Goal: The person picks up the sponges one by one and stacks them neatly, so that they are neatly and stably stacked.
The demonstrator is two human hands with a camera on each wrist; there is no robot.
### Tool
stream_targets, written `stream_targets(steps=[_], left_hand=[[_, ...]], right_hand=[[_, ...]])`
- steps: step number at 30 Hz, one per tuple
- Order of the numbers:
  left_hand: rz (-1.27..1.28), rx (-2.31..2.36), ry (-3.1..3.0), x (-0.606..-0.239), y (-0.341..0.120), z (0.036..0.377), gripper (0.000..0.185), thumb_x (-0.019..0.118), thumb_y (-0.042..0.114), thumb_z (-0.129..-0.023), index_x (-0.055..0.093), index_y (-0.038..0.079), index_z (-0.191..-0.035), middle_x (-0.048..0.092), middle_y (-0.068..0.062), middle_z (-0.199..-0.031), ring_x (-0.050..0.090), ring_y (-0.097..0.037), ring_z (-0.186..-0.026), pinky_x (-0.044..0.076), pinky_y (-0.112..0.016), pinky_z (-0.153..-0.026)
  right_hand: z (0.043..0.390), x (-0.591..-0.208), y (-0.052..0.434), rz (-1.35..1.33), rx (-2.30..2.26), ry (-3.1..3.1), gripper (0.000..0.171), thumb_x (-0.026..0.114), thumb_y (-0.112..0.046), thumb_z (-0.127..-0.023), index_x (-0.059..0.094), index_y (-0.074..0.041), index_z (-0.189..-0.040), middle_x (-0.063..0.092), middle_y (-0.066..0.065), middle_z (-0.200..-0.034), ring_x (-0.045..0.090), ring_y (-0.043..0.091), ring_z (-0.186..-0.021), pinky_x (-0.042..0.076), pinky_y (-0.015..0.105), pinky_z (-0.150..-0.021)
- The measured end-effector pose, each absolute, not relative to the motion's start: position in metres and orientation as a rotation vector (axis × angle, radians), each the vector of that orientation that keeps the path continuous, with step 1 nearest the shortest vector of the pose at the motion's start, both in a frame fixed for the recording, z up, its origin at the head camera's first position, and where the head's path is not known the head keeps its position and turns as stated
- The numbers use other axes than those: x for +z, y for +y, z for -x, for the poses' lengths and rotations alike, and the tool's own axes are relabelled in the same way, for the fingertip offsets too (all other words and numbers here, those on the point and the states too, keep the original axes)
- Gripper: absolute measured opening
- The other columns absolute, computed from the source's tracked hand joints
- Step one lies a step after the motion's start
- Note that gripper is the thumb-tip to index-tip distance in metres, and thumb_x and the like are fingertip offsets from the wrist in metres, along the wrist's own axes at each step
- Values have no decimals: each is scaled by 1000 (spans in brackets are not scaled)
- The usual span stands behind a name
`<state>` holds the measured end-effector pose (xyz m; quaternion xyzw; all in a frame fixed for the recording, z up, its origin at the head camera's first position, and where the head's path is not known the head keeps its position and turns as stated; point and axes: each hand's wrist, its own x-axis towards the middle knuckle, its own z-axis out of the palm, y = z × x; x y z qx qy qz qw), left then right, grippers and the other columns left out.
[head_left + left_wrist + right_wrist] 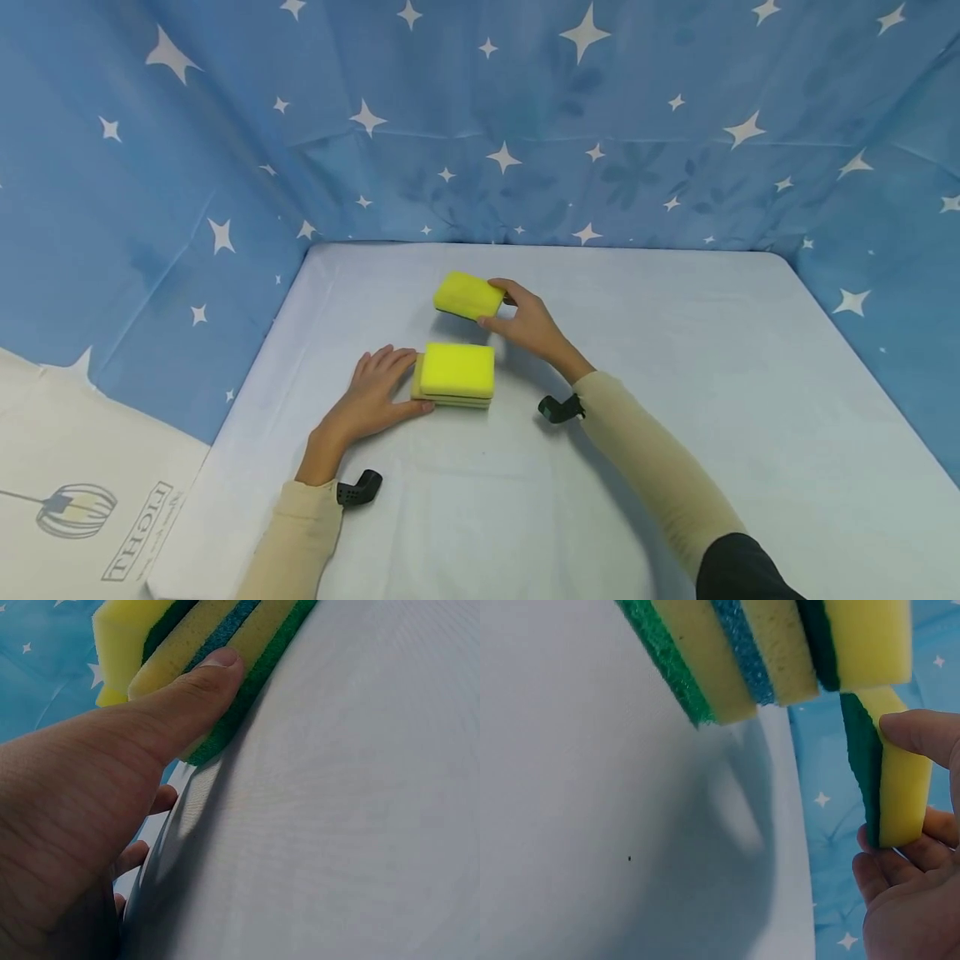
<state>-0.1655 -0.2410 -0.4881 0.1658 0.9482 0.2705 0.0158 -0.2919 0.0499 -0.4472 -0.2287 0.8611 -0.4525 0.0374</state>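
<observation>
Several sponges lie in a neat stack (457, 371). The top one is bright yellow over a dark pad; those beneath are paler, with a blue scouring pad (744, 649) and a green scouring pad (247, 705) at the bottom. My left hand (371, 396) rests at the stack's left side, fingers spread, its straight thumb laid along the near face of the lower sponges. Beyond the stack, my right hand (528, 325) pinches another bright yellow sponge (468, 296) by its right end, thumb on the near side. That sponge's dark green pad (866, 772) faces down toward the table.
A white cloth covers the table (712, 375). Behind and at the sides hangs a blue curtain (480, 125) with white stars. At the lower left lies a cream cloth (67, 450) with a printed lamp. Each wrist wears a small black camera (360, 487).
</observation>
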Motion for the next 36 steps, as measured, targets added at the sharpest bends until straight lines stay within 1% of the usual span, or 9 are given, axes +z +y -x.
stream_targets(steps=[7,22,32,36], left_hand=[[-515,853,2952,-488,-243,165,87,83,52,-91,50,8,-158,47,-16,-162,22,-45,-158,4,-67,-126],[-525,859,2957,-491,-245,165,87,82,53,-91,50,9,-159,47,-15,-161,22,-45,-158,5,-67,-126],[-537,848,2952,-491,-243,167,88,81,54,-92,50,8,-159,47,-16,-161,22,-45,-158,5,-66,-126],[-541,840,2953,-491,-243,168,88,81,54,-92,49,6,-159,47,-16,-161,23,-45,-158,5,-67,-126]], right_hand=[[283,-439,53,783,-1431,2596,73,80,-32,-96,50,-7,-157,54,13,-156,56,35,-135,47,58,-112],[261,-422,61,881,-1424,2554,74,82,-34,-95,51,-8,-157,55,10,-155,56,33,-135,45,60,-113],[245,-426,70,924,-1414,2543,73,84,-34,-94,53,-11,-156,58,7,-152,58,31,-129,45,62,-112],[239,-429,72,949,-1402,2524,75,84,-34,-94,52,-12,-158,57,5,-154,58,30,-130,44,62,-113]])
